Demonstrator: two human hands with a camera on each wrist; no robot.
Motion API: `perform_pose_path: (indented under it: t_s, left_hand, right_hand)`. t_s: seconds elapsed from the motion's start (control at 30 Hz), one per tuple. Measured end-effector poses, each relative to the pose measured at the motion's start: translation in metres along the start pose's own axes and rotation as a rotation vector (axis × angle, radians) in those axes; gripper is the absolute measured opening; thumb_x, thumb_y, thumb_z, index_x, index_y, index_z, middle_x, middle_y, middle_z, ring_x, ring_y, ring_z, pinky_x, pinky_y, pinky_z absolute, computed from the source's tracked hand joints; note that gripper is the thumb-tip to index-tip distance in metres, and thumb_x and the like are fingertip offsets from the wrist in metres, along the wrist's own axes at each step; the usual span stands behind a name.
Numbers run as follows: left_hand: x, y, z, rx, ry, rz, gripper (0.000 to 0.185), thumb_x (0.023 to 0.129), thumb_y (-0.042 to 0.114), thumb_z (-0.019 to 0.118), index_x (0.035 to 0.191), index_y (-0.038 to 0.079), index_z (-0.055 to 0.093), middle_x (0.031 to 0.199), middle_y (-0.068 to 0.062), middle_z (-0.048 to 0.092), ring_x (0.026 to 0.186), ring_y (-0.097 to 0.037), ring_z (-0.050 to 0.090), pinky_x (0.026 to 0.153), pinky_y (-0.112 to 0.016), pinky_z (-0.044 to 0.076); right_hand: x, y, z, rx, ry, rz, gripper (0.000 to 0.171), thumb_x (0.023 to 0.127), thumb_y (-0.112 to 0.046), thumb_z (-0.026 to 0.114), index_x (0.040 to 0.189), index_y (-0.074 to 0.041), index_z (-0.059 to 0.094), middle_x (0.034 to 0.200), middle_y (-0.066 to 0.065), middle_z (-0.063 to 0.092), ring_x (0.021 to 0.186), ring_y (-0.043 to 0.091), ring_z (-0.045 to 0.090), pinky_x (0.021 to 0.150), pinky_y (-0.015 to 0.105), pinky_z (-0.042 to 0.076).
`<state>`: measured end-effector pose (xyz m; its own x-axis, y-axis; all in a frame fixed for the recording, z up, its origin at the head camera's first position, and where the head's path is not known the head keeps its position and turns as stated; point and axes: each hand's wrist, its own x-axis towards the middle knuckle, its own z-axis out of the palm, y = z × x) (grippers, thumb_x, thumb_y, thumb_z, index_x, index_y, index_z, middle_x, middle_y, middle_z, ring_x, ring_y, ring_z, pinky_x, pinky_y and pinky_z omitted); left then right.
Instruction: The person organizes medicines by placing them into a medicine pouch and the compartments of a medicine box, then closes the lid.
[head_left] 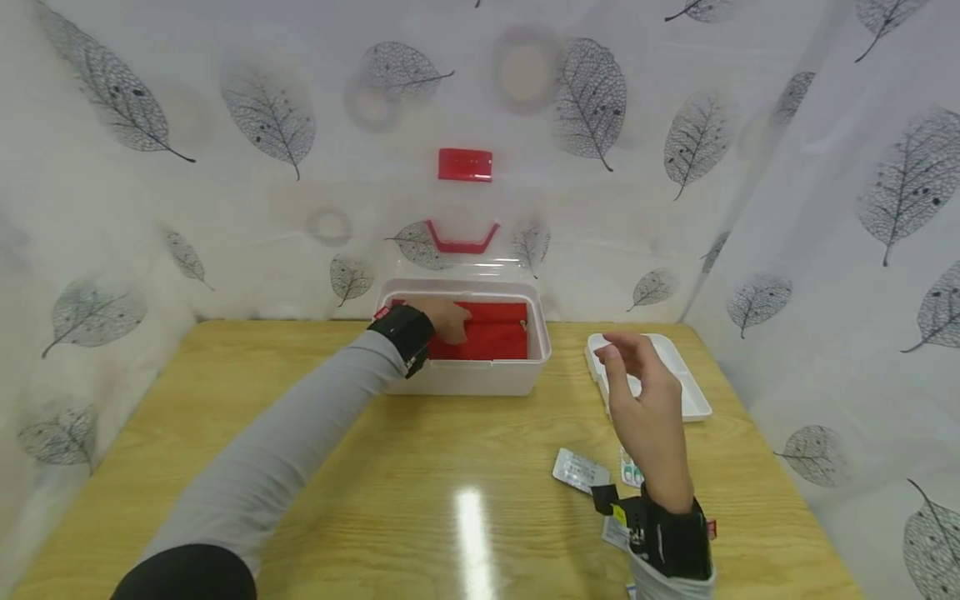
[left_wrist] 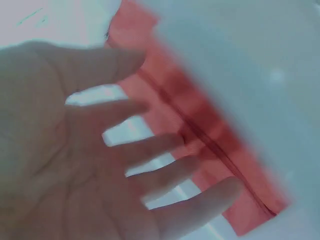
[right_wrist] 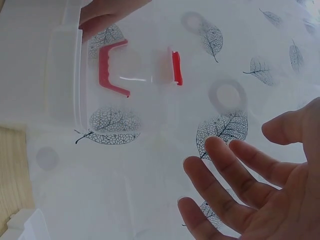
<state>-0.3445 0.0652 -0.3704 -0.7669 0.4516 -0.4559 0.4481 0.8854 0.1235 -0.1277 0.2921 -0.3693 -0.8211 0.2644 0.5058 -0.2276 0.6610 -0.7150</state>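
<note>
Left hand (head_left: pixel 447 322) extended, fingers apart and gripping nothing, we hover over the red pouch (head_left: pixel 497 340) in the white box (head_left: pixel 472 381) at the bench's (head_left: pixel 390 500) far edge, the pouch's long axis parallel to it. Our right hand (head_left: pixel 651 408), loosely spread and bare, is farther off, above the tray (head_left: pixel 694 398). Box walls surround the pouch; pill packs (head_left: pixel 581 471) lie nearer us.

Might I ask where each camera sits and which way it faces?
Head: on the head, facing forward and down over the table to the white box; the left hand, right hand and forearms show.
Left wrist: on that wrist, facing past the left hand to red cloth.
Right wrist: on that wrist, facing past the right hand to the box and leaf-print backdrop; the left hand shows too.
Head and right wrist share the red handle.
</note>
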Motion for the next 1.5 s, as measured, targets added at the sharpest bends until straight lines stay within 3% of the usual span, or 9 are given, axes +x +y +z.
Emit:
perform_pose_path:
  t_s: [0.13,0.3,0.5,0.67,0.87,1.0,1.17,1.3,1.5]
  left_hand:
    - [0.003,0.000,0.008,-0.042,-0.097,-0.111,0.066,0.095,0.041,0.059,0.157,0.030,0.040,0.143,-0.007,0.050,0.118,-0.026,0.046,0.097,-0.038,0.043]
    - [0.003,-0.006,0.015,-0.121,-0.151,-0.137,0.075,0.091,0.042,0.062,0.159,0.034,0.033,0.130,-0.008,0.042,0.113,-0.024,0.044,0.079,-0.028,0.038]
    - [-0.005,-0.002,0.012,-0.132,-0.126,-0.093,0.074,0.093,0.043,0.061,0.160,0.034,0.029,0.140,-0.010,0.041,0.122,-0.029,0.041,0.099,-0.038,0.039]
    - [-0.006,0.022,0.001,-0.013,0.029,0.075,0.061,0.102,0.039,0.054,0.158,0.022,0.038,0.138,-0.010,0.051,0.122,-0.029,0.047,0.112,-0.049,0.036]
    - [-0.014,0.058,-0.008,0.061,0.292,0.289,0.052,0.103,0.038,0.054,0.148,0.013,0.050,0.131,-0.011,0.059,0.116,-0.025,0.056,0.106,-0.042,0.046]
    - [-0.025,0.089,0.000,0.116,0.428,0.431,0.053,0.101,0.029,0.059,0.149,0.010,0.048,0.148,-0.012,0.050,0.143,-0.029,0.039,0.120,-0.043,0.030]
    - [-0.030,0.126,0.022,0.350,0.605,0.572,0.050,0.096,0.023,0.065,0.144,0.013,0.054,0.151,-0.011,0.049,0.152,-0.033,0.026,0.124,-0.042,0.020]
    - [-0.029,0.151,0.053,0.485,0.604,0.649,0.044,0.095,0.024,0.066,0.138,0.017,0.060,0.146,-0.007,0.054,0.148,-0.028,0.035,0.121,-0.038,0.029]
    - [-0.004,0.184,0.098,0.403,0.449,0.602,0.046,0.099,0.032,0.062,0.144,0.024,0.056,0.144,-0.002,0.055,0.133,-0.018,0.051,0.099,-0.030,0.051]
  right_hand:
    - [0.001,0.000,-0.002,-0.009,-0.016,0.003,0.030,0.107,-0.026,0.053,0.128,-0.007,0.062,0.110,0.007,0.072,0.105,0.021,0.067,0.092,0.024,0.045]
    - [0.003,0.001,-0.004,-0.015,-0.028,0.008,0.030,0.107,-0.027,0.053,0.129,-0.009,0.062,0.109,0.007,0.071,0.105,0.023,0.068,0.091,0.026,0.045]
    - [0.007,0.004,-0.010,-0.019,-0.034,0.003,0.031,0.107,-0.027,0.051,0.130,-0.009,0.061,0.110,0.006,0.071,0.105,0.022,0.068,0.090,0.022,0.045]
    - [0.008,0.007,-0.020,-0.046,-0.024,0.037,0.032,0.108,-0.028,0.050,0.131,-0.010,0.061,0.113,0.005,0.071,0.106,0.020,0.066,0.090,0.025,0.045]
    - [0.006,0.023,-0.024,-0.167,-0.110,-0.020,0.036,0.107,-0.026,0.049,0.135,-0.005,0.058,0.130,0.015,0.060,0.121,0.035,0.056,0.099,0.054,0.044]
    - [-0.004,0.040,-0.031,-0.323,-0.194,-0.060,0.043,0.107,-0.030,0.050,0.143,-0.008,0.054,0.141,0.019,0.052,0.127,0.042,0.051,0.098,0.064,0.041]
    - [-0.027,0.064,-0.044,-0.481,-0.283,-0.050,0.051,0.106,-0.034,0.050,0.151,-0.011,0.048,0.151,0.021,0.047,0.133,0.048,0.045,0.100,0.071,0.035]
    - [-0.048,0.082,-0.048,-0.553,-0.340,0.027,0.059,0.105,-0.042,0.049,0.154,-0.009,0.041,0.155,0.024,0.040,0.136,0.052,0.040,0.101,0.075,0.032]
    - [-0.067,0.098,-0.045,-0.539,-0.319,0.100,0.065,0.103,-0.044,0.052,0.157,-0.009,0.037,0.157,0.025,0.036,0.138,0.054,0.037,0.101,0.077,0.028]
